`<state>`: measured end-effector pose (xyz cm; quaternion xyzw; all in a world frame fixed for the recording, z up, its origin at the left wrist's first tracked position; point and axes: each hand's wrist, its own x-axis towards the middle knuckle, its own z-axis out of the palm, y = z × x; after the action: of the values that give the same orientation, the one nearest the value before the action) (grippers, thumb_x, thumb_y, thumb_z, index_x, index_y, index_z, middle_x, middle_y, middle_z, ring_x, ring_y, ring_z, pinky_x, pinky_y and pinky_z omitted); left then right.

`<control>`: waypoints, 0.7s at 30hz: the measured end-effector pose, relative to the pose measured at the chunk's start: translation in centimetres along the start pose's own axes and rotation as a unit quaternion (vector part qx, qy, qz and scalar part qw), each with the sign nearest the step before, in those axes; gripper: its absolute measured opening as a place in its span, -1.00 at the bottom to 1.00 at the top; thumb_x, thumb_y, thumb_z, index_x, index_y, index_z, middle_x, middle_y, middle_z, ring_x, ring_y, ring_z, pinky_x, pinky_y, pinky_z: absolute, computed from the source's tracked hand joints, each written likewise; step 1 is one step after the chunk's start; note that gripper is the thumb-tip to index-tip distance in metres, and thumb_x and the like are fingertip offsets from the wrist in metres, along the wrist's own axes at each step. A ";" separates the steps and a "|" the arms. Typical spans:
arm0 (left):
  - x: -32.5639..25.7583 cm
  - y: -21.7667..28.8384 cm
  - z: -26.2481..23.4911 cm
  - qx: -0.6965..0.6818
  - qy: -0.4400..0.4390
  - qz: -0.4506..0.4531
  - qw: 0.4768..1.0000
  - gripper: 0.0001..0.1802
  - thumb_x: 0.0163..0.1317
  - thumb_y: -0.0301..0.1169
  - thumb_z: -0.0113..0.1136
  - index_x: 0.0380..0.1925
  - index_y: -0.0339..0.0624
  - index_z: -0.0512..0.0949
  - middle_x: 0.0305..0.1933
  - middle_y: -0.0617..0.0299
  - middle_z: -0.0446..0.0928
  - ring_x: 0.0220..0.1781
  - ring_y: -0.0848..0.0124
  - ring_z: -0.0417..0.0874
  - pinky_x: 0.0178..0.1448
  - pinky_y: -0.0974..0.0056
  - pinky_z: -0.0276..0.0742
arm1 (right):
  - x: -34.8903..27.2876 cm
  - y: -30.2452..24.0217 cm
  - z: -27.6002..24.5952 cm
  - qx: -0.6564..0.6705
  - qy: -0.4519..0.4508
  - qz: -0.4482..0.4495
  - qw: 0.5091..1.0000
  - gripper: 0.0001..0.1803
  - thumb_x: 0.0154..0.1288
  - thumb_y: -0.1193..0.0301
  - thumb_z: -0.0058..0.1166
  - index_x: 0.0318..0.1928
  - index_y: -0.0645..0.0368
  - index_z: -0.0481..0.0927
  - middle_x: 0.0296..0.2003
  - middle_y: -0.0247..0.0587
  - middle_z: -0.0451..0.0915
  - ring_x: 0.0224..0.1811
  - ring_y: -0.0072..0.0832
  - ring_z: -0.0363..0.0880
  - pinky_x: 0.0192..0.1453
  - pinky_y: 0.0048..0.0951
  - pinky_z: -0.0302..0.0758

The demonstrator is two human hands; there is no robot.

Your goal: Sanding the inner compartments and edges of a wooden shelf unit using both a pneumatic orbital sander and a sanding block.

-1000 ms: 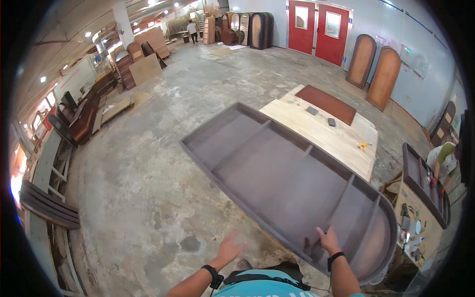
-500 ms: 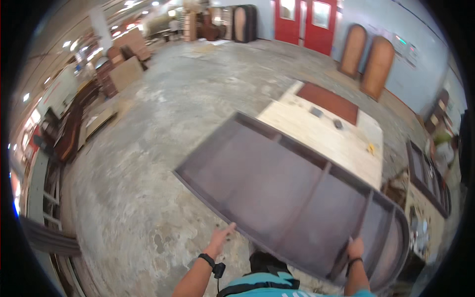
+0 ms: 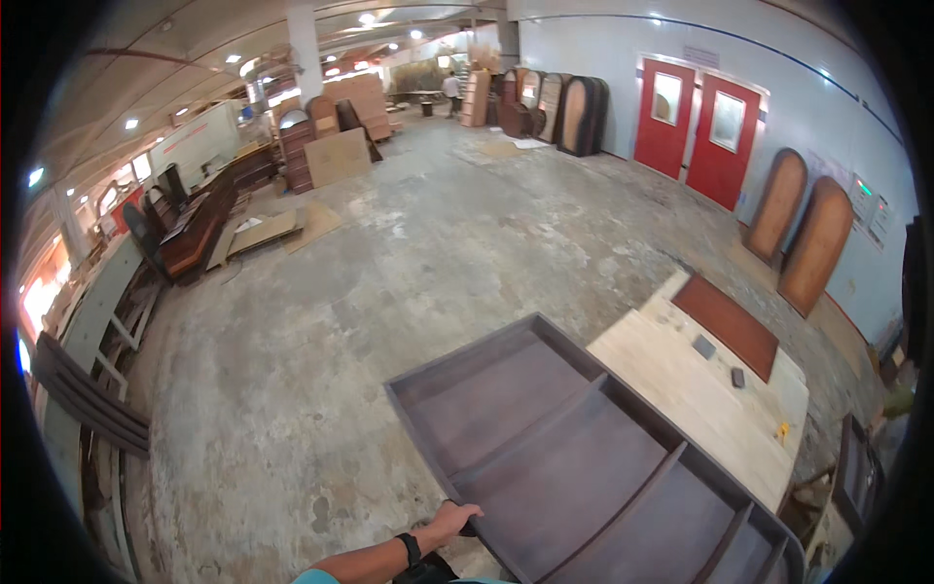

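Near edge of frame: we are gripping it with our left hand (image 3: pixel 455 518), fingers curled together over the rim, thumb side up.
Right hand: we are not seeing it anywhere, so we cannot tell its fingers.
Frame (image 3: pixel 574 457): a long dark grey panelled piece, lying tilted across the lower right, its far corner pointing toward the open floor (image 3: pixel 389 263), its right side running beside the bench (image 3: pixel 691 389).
Bench: pale top; a brown panel (image 3: pixel 728 324) is lying at its far edge, two small dark blocks (image 3: pixel 704 346) are sitting near the middle, a small yellow thing (image 3: pixel 780 429) at the right edge.
Far wall: two red doors (image 3: pixel 700 122) are standing shut; arched brown boards (image 3: pixel 803 234) are leaning to their right.
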<state>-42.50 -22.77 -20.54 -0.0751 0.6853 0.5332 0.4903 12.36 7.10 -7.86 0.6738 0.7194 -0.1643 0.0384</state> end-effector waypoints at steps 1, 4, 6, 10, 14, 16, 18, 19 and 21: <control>0.8 1.3 -1.8 -0.012 -0.003 -0.017 1.000 -0.40 0.32 -0.17 0.54 0.06 -0.56 0.67 0.12 -0.02 0.71 0.09 0.13 0.71 0.16 -0.02 0.59 | 0.2 -1.1 0.9 -0.012 -0.025 0.017 0.999 -0.24 0.66 -0.11 0.20 0.27 0.49 0.74 0.17 0.56 0.76 0.31 0.42 0.73 0.42 0.25 0.60; 5.4 5.4 -5.6 0.041 0.039 -0.025 0.998 -0.43 0.33 -0.10 0.52 -0.04 -0.52 0.69 0.13 -0.04 0.66 0.14 0.13 0.66 0.18 -0.06 0.54 | 0.7 -4.5 4.2 -0.038 -0.044 0.019 0.998 -0.27 0.69 -0.05 0.19 0.40 0.45 0.66 0.21 0.56 0.74 0.28 0.47 0.71 0.37 0.26 0.62; 6.1 9.1 -9.2 0.047 -0.006 -0.050 0.998 -0.47 0.33 -0.10 0.51 -0.13 -0.49 0.71 0.15 -0.07 0.61 0.18 0.13 0.63 0.20 -0.08 0.51 | 0.1 -6.1 6.2 -0.047 -0.027 0.000 0.999 -0.27 0.67 -0.06 0.19 0.34 0.47 0.69 0.19 0.56 0.75 0.29 0.46 0.71 0.39 0.25 0.61; 12.6 11.2 -18.6 0.050 0.024 -0.039 0.998 -0.55 0.31 -0.11 0.51 -0.22 -0.38 0.72 0.03 -0.01 0.63 0.08 0.15 0.65 0.16 -0.07 0.51 | -0.9 -14.6 11.1 -0.051 0.025 -0.007 0.998 -0.25 0.61 -0.08 0.22 0.18 0.54 0.78 0.13 0.58 0.77 0.33 0.42 0.71 0.45 0.21 0.60; 16.8 16.2 -28.0 -0.017 -0.065 -0.020 0.998 -0.61 0.29 -0.12 0.53 -0.32 -0.27 0.72 -0.20 0.10 0.64 -0.07 0.23 0.65 0.10 -0.01 0.50 | -6.3 -24.8 11.4 -0.075 0.025 0.033 0.996 -0.28 0.67 -0.08 0.21 0.17 0.50 0.80 0.12 0.54 0.79 0.29 0.38 0.76 0.41 0.20 0.64; 20.1 18.9 -33.0 -0.046 -0.043 -0.027 0.998 -0.63 0.28 -0.15 0.54 -0.41 -0.26 0.71 -0.26 0.16 0.62 -0.10 0.28 0.63 0.07 0.05 0.51 | -9.1 -36.7 8.1 0.006 0.078 -0.095 0.992 -0.26 0.72 -0.01 0.17 0.50 0.44 0.57 0.23 0.59 0.72 0.28 0.48 0.71 0.36 0.25 0.63; 22.4 22.1 -36.1 -0.050 -0.054 -0.006 0.997 -0.64 0.28 -0.16 0.53 -0.38 -0.27 0.71 -0.24 0.17 0.63 -0.09 0.28 0.63 0.06 0.06 0.51 | -8.3 -41.2 9.0 0.002 0.057 -0.050 0.997 -0.25 0.74 -0.01 0.16 0.53 0.43 0.54 0.24 0.58 0.72 0.28 0.50 0.70 0.37 0.26 0.62; 23.2 23.7 -37.1 -0.068 -0.054 0.018 0.996 -0.65 0.28 -0.18 0.53 -0.34 -0.28 0.72 -0.22 0.18 0.65 -0.09 0.29 0.63 0.05 0.07 0.52 | -9.4 -44.5 8.4 0.010 0.087 -0.061 0.994 -0.25 0.74 -0.02 0.15 0.53 0.43 0.54 0.24 0.57 0.72 0.27 0.51 0.70 0.37 0.27 0.62; 26.0 27.1 -38.7 -0.047 -0.058 0.040 0.996 -0.67 0.27 -0.21 0.53 -0.30 -0.30 0.75 -0.20 0.19 0.67 -0.10 0.29 0.63 0.04 0.10 0.53 | -7.0 -46.5 11.4 0.031 0.169 -0.085 0.982 -0.24 0.74 -0.03 0.15 0.54 0.42 0.54 0.25 0.56 0.73 0.28 0.50 0.70 0.39 0.27 0.63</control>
<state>-95.59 -31.56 -24.22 -0.0402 0.6323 0.5874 0.5035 -34.61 -4.68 -8.08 0.6295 0.7644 -0.0730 -0.1186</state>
